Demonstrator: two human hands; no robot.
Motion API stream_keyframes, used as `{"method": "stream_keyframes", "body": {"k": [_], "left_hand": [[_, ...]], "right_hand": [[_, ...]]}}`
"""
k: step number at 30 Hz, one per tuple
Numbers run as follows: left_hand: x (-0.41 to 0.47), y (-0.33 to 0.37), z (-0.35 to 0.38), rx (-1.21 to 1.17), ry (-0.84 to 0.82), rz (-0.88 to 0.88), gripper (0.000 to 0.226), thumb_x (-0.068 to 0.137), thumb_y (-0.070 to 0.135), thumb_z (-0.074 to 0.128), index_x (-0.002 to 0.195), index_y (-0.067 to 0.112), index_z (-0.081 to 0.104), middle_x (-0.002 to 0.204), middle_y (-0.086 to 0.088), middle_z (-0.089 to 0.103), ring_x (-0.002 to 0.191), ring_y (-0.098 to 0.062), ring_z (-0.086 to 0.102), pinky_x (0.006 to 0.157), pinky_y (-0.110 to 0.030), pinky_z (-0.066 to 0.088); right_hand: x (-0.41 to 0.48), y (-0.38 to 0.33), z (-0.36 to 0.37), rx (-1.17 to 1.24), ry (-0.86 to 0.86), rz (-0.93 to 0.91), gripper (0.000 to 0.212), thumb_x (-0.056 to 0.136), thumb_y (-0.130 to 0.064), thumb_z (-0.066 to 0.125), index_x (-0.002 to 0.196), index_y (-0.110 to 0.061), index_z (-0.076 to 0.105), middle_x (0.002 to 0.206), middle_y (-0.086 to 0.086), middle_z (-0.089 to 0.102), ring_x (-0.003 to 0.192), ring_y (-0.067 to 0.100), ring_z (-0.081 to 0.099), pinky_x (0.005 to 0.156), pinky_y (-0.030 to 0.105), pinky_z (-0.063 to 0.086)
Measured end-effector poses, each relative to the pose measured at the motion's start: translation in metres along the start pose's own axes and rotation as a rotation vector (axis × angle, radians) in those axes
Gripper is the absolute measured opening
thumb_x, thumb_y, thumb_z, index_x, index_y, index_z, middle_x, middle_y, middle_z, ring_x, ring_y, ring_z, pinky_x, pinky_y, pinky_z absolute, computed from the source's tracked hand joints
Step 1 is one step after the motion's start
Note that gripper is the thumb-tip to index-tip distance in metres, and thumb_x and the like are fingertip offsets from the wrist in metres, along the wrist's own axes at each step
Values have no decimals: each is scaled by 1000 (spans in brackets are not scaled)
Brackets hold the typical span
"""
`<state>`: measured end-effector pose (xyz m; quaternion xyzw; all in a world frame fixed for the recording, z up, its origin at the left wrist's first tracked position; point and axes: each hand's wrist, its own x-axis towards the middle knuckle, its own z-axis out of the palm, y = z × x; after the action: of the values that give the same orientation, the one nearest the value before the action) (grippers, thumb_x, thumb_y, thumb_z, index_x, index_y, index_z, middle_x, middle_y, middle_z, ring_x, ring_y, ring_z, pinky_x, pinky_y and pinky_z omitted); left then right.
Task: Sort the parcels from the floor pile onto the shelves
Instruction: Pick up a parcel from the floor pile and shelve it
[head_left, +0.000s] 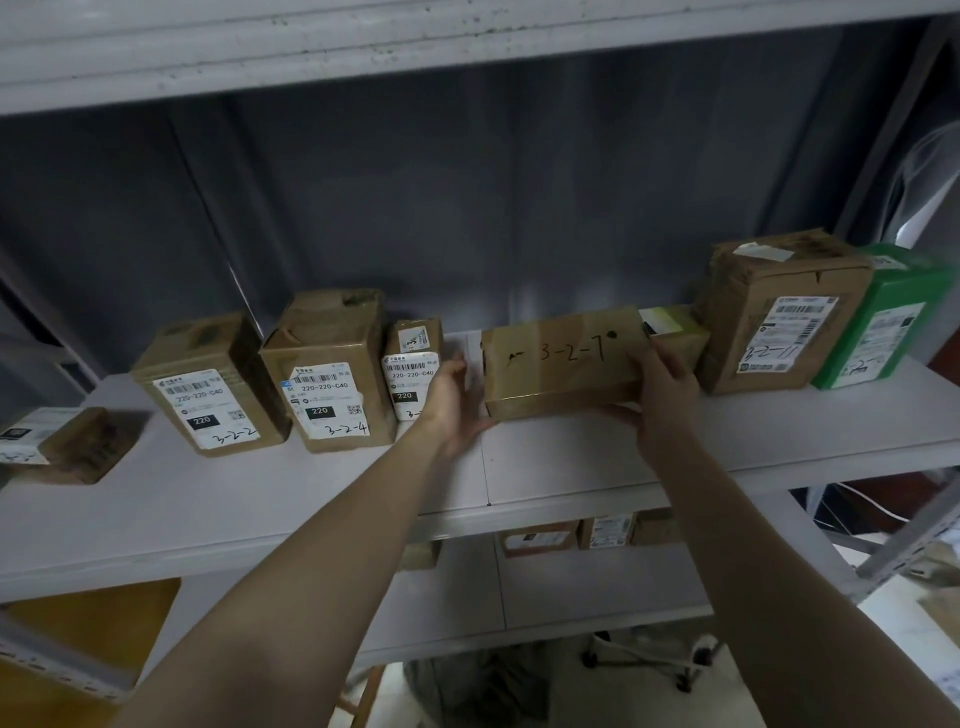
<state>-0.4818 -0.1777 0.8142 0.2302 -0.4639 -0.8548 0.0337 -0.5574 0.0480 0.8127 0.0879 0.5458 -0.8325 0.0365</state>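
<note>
The brown parcel (563, 364) with "3-2-7" written on it sits on the middle shelf (260, 499). It is in the gap between a small parcel (413, 382) on its left and a big parcel (779, 317) on its right. A green parcel (883, 322) stands at the far end.

The right hand (667, 400) holds the parcel's right end, with fingers over the front and the thumb under the bottom edge. The left hand (454, 402) is flat against the left end, and its fingers look straight.

The parcel is a taped cardboard box, so it is probably stiff and not too heavy. The tape may be a bit slippery. Holding it by both short ends looks best, as it is long. It should slide easily on the smooth shelf.
</note>
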Motion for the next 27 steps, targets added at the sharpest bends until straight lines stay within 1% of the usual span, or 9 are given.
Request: {"method": "stream_keyframes", "body": {"k": [1,3,7,11,12,15,19,23,27], "left_hand": [[1,2,4,5,20,-2,53,98,44,38,149,29,42,156,-3,46,129,-27,58,81,-49,59],[9,3,5,10,120,14,43,98,41,44,139,28,49,154,-7,47,132,-26,54,92,-51,56],[23,1,-2,23,208,39,53,90,47,55,139,28,51,154,-4,45,135,-26,49,102,-57,49],[16,3,-2,31,140,10,39,101,55,46,118,22,59,114,-5,68,112,-28,66,106,-52,48],[13,4,-4,48,96,11,47,103,56,40,119,19,63,109,-7,73,107,-26,69,103,-48,51],[1,3,-25,238,102,59,55,105,54,37,115,14,71,94,-3,79,81,-16,75,75,-28,58],[-13,-9,-60,315,243,178,38,104,36,49,120,6,68,110,-14,76,96,-30,73,93,-45,58],[-24,-14,-72,308,193,183,31,104,31,51,123,12,65,115,-11,75,101,-33,72,92,-52,58],[-26,-12,-75,302,233,195,27,103,24,53,126,12,64,115,-11,75,99,-33,73,90,-54,59]], "right_hand": [[-1,0,0,-4,3,5,37,96,-26,70,133,-26,64,127,5,64,113,30,65,63,45,65],[-2,0,-1,-6,12,16,38,95,-26,72,133,-27,64,127,6,64,113,30,66,65,48,65],[-4,0,1,-7,13,30,37,95,-25,72,131,-28,66,126,5,65,112,30,66,68,52,65],[-8,5,6,-28,-16,40,35,96,-26,71,130,-28,66,130,7,65,114,32,67,67,51,65],[-10,8,8,-39,-30,45,35,95,-26,71,130,-28,67,131,8,65,115,32,66,66,51,64],[-19,16,14,-74,-64,68,32,95,-25,71,126,-31,67,129,6,66,115,30,66,69,53,65],[-29,26,25,-104,-81,42,27,97,-20,68,121,-33,66,125,1,65,110,24,65,66,47,65],[-36,38,37,-132,-63,-44,30,99,-17,63,126,-31,63,125,-1,65,106,20,66,55,33,61],[-30,48,42,-127,-93,98,36,100,-26,63,136,-28,57,129,2,64,109,23,66,60,35,62]]}}
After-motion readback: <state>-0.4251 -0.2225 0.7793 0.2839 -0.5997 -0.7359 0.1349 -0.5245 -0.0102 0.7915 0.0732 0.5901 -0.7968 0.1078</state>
